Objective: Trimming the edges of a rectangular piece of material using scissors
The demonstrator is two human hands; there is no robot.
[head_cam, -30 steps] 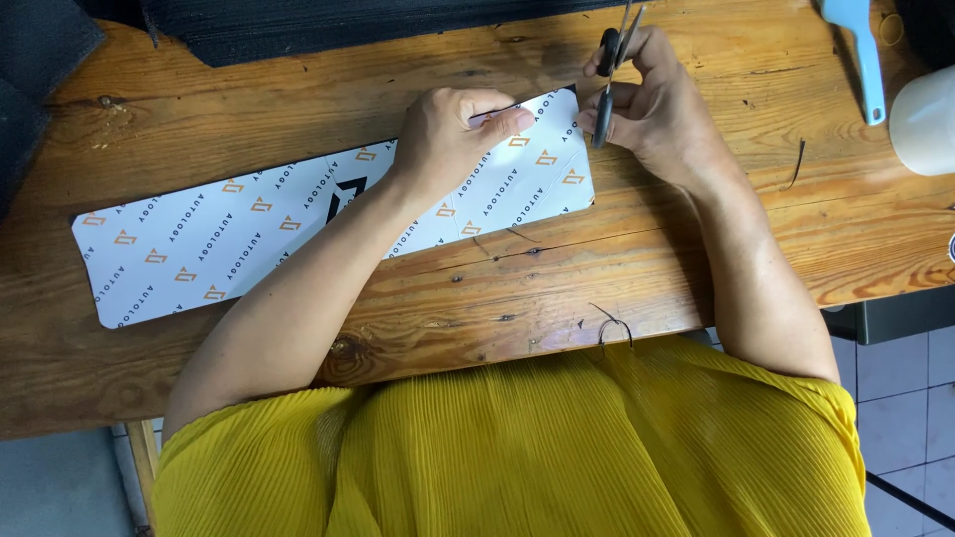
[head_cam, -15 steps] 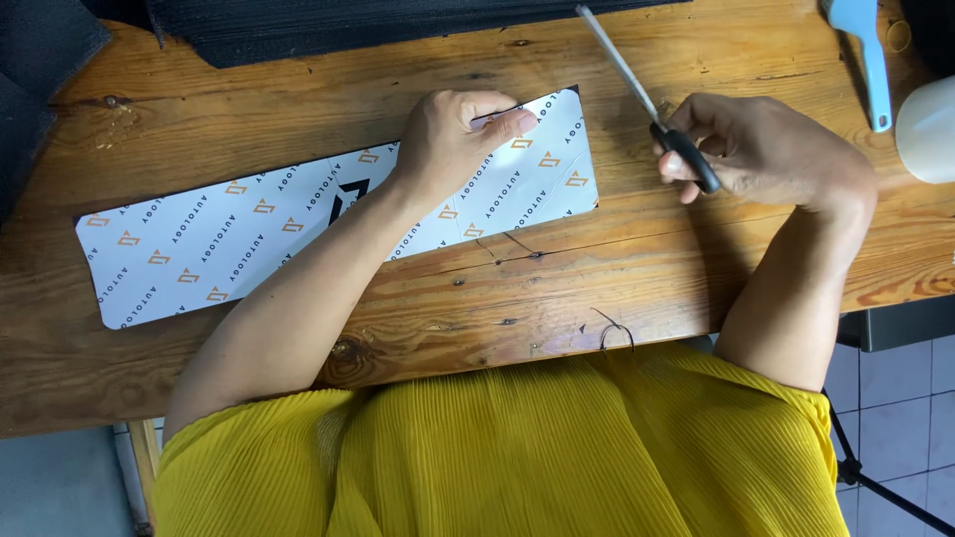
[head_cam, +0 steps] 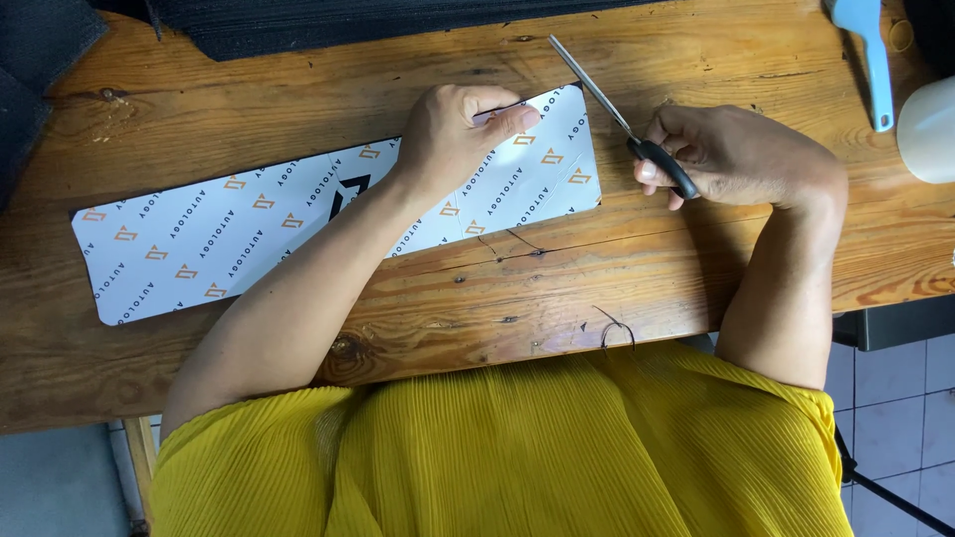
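Observation:
A long white printed card strip [head_cam: 219, 239] with small orange and black marks lies across the wooden table [head_cam: 617, 268]. My left hand [head_cam: 458, 134] presses down on the strip near its right end, fingers curled and thumb flat on it. My right hand [head_cam: 741, 154] grips the black handles of a pair of scissors [head_cam: 617, 117]. Their closed metal blades point up and left, with the tip just beyond the strip's top right corner.
Black fabric [head_cam: 328, 25] is piled along the far edge, with more at the far left [head_cam: 40, 60]. A light blue handled tool [head_cam: 867, 55] and a white round container [head_cam: 927, 124] sit at the right. Loose black threads [head_cam: 615, 328] lie near the front edge.
My right hand swung the scissors out to the right, away from the strip's end, then brought them back left. Now the blades lie angled by the top right corner. My left hand stayed put.

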